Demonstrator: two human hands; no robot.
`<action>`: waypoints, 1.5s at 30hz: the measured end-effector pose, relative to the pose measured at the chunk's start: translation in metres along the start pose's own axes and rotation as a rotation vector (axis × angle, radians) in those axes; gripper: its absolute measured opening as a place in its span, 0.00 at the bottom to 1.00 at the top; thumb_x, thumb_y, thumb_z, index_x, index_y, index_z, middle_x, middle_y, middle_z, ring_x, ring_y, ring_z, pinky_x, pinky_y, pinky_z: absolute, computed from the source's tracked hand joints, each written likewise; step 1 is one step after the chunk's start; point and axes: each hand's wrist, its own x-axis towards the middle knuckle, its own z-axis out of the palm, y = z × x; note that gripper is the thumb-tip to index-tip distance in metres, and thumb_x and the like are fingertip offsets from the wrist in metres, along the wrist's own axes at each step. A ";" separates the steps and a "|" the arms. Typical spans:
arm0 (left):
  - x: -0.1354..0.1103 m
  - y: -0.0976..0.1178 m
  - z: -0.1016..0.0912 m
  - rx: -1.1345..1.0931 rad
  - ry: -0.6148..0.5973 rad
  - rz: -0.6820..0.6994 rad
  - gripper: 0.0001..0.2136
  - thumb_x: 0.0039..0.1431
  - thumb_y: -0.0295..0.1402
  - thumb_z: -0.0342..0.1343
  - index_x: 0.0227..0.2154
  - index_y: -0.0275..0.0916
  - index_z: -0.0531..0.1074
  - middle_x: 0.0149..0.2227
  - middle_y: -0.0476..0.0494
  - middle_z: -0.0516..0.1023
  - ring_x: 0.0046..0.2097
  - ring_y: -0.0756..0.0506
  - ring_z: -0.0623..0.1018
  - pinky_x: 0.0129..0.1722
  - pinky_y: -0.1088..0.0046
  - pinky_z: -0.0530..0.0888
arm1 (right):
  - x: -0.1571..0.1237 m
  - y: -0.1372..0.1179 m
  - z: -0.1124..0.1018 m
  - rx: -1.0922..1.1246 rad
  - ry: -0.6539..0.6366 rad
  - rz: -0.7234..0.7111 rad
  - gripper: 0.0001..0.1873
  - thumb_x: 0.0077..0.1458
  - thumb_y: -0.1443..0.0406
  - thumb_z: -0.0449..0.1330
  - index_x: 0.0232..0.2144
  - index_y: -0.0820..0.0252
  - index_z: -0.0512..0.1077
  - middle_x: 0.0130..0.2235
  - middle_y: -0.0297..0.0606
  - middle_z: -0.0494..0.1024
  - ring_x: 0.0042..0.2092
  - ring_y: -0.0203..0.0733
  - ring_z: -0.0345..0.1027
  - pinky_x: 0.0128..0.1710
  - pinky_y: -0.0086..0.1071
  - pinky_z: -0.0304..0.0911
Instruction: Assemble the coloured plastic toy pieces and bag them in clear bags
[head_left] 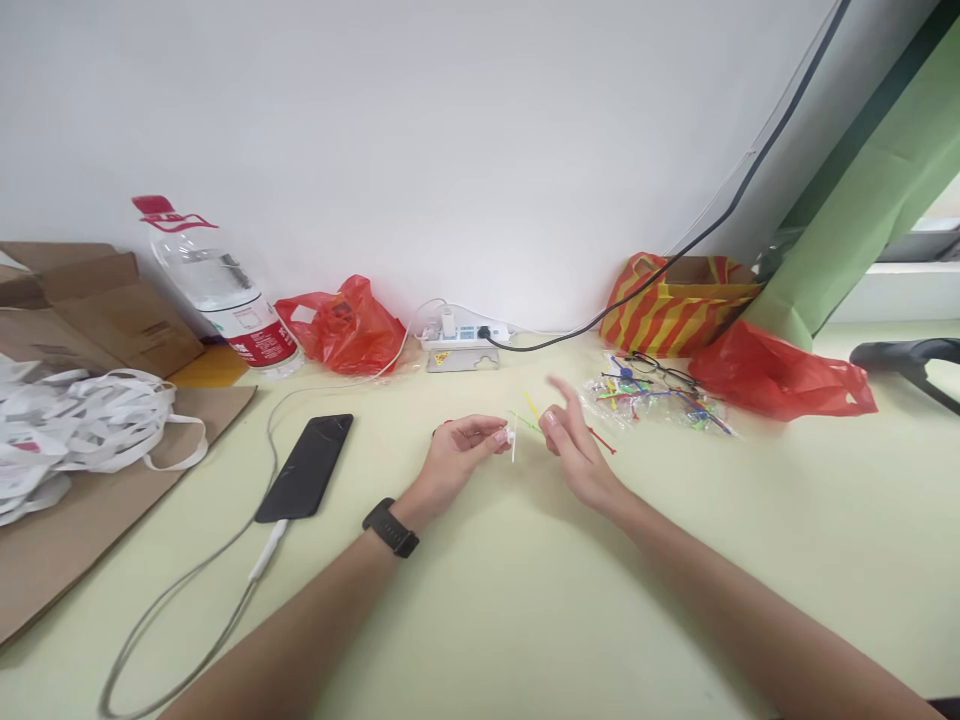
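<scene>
My left hand (pixel 461 450), with a black watch on its wrist, pinches the head of a thin white cable tie (pixel 513 440) that hangs down between thumb and forefinger. Just to its right, my right hand (pixel 574 445) has its fingers spread and slightly blurred, holding nothing that I can see. Thin green and yellow ties (pixel 529 412) lie on the pale table (pixel 525 600) between the two hands, and a red tie (pixel 602 440) lies beside the right hand.
A clear bag of coloured cable ties (pixel 660 398) and black glasses (pixel 660 368) lie to the right, near red plastic bags (pixel 780 378). A phone (pixel 306 466) on a cable, a water bottle (pixel 225 290), a power strip (pixel 461 335), cardboard (pixel 90 310) and white straps (pixel 75 420) sit left.
</scene>
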 end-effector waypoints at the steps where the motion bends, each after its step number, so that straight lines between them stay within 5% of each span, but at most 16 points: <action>1: 0.000 0.000 0.000 0.001 0.017 -0.001 0.16 0.55 0.41 0.73 0.42 0.37 0.83 0.39 0.41 0.85 0.39 0.45 0.83 0.48 0.63 0.79 | 0.001 -0.001 -0.002 0.037 -0.113 0.091 0.31 0.71 0.45 0.45 0.29 0.57 0.74 0.24 0.31 0.59 0.27 0.38 0.52 0.29 0.34 0.53; 3: 0.001 0.000 0.000 0.007 0.049 -0.005 0.16 0.54 0.41 0.73 0.42 0.37 0.83 0.39 0.41 0.86 0.40 0.44 0.83 0.49 0.63 0.79 | 0.003 -0.002 -0.005 0.124 -0.308 0.223 0.38 0.70 0.43 0.41 0.15 0.57 0.62 0.19 0.31 0.52 0.24 0.37 0.46 0.26 0.34 0.47; 5: 0.001 0.001 0.000 0.011 0.063 -0.008 0.17 0.54 0.41 0.73 0.42 0.37 0.83 0.38 0.41 0.86 0.40 0.44 0.83 0.49 0.63 0.79 | 0.004 -0.004 -0.006 0.198 -0.290 0.236 0.37 0.69 0.42 0.43 0.17 0.58 0.64 0.19 0.29 0.52 0.23 0.36 0.44 0.25 0.34 0.43; 8: 0.001 0.002 0.001 0.015 0.055 -0.005 0.17 0.54 0.42 0.73 0.42 0.37 0.83 0.39 0.41 0.86 0.40 0.43 0.83 0.49 0.62 0.79 | 0.004 -0.004 -0.002 0.221 -0.071 0.153 0.24 0.68 0.45 0.52 0.46 0.55 0.74 0.25 0.27 0.58 0.25 0.36 0.46 0.25 0.32 0.42; 10: 0.001 0.002 0.001 0.016 0.050 -0.003 0.17 0.54 0.42 0.73 0.42 0.37 0.83 0.39 0.40 0.86 0.40 0.43 0.83 0.49 0.61 0.80 | 0.003 -0.002 0.002 0.196 0.005 0.093 0.26 0.68 0.47 0.53 0.61 0.50 0.66 0.29 0.28 0.61 0.26 0.36 0.49 0.25 0.31 0.46; 12: 0.001 0.001 0.000 0.012 0.044 -0.004 0.17 0.54 0.42 0.73 0.42 0.37 0.83 0.39 0.40 0.86 0.40 0.43 0.84 0.48 0.61 0.80 | 0.003 0.002 0.006 0.147 0.061 0.037 0.29 0.68 0.48 0.53 0.66 0.48 0.60 0.32 0.29 0.63 0.27 0.36 0.50 0.26 0.31 0.50; 15: 0.001 0.000 -0.001 0.007 0.044 -0.001 0.17 0.54 0.42 0.73 0.42 0.37 0.83 0.40 0.40 0.86 0.41 0.42 0.84 0.49 0.61 0.80 | 0.003 0.006 0.005 0.069 0.087 -0.006 0.24 0.67 0.45 0.52 0.56 0.50 0.70 0.31 0.30 0.64 0.28 0.37 0.52 0.27 0.30 0.53; 17: 0.002 0.000 -0.001 0.011 0.054 -0.002 0.17 0.53 0.42 0.74 0.42 0.37 0.83 0.40 0.40 0.86 0.41 0.42 0.84 0.49 0.61 0.80 | 0.004 0.006 0.002 0.024 -0.021 0.040 0.29 0.68 0.42 0.48 0.32 0.55 0.74 0.25 0.30 0.59 0.26 0.37 0.50 0.26 0.31 0.51; 20: 0.002 -0.001 -0.001 0.021 0.074 -0.004 0.18 0.53 0.42 0.74 0.42 0.37 0.83 0.40 0.40 0.86 0.41 0.42 0.84 0.50 0.60 0.80 | 0.003 0.002 -0.005 0.044 -0.210 0.112 0.40 0.70 0.40 0.41 0.12 0.55 0.50 0.17 0.29 0.45 0.22 0.36 0.40 0.25 0.35 0.43; 23: 0.002 -0.001 -0.002 0.028 0.074 -0.001 0.18 0.53 0.42 0.74 0.42 0.37 0.83 0.40 0.40 0.86 0.41 0.43 0.84 0.50 0.60 0.80 | 0.003 -0.001 -0.008 0.119 -0.182 0.089 0.42 0.70 0.40 0.40 0.10 0.55 0.46 0.17 0.31 0.45 0.23 0.36 0.40 0.26 0.36 0.41; 26: 0.002 -0.001 -0.002 0.039 0.069 -0.001 0.18 0.53 0.43 0.73 0.42 0.37 0.83 0.40 0.40 0.86 0.41 0.42 0.84 0.49 0.61 0.80 | 0.005 -0.001 -0.007 0.111 -0.078 0.112 0.39 0.67 0.39 0.46 0.13 0.56 0.62 0.18 0.30 0.50 0.23 0.36 0.43 0.26 0.35 0.41; 29: 0.002 0.000 -0.001 0.042 0.073 -0.002 0.18 0.53 0.43 0.73 0.42 0.37 0.83 0.39 0.40 0.86 0.41 0.43 0.84 0.50 0.61 0.80 | 0.007 0.003 -0.004 0.069 -0.014 0.104 0.27 0.62 0.41 0.58 0.26 0.57 0.73 0.21 0.27 0.55 0.24 0.36 0.46 0.25 0.33 0.43; 45: 0.001 0.002 0.003 0.084 -0.052 -0.017 0.16 0.54 0.42 0.73 0.42 0.38 0.83 0.42 0.40 0.85 0.45 0.43 0.83 0.51 0.63 0.78 | 0.007 0.013 0.003 -0.054 -0.116 0.008 0.21 0.62 0.46 0.61 0.36 0.58 0.74 0.21 0.24 0.56 0.24 0.34 0.48 0.25 0.31 0.45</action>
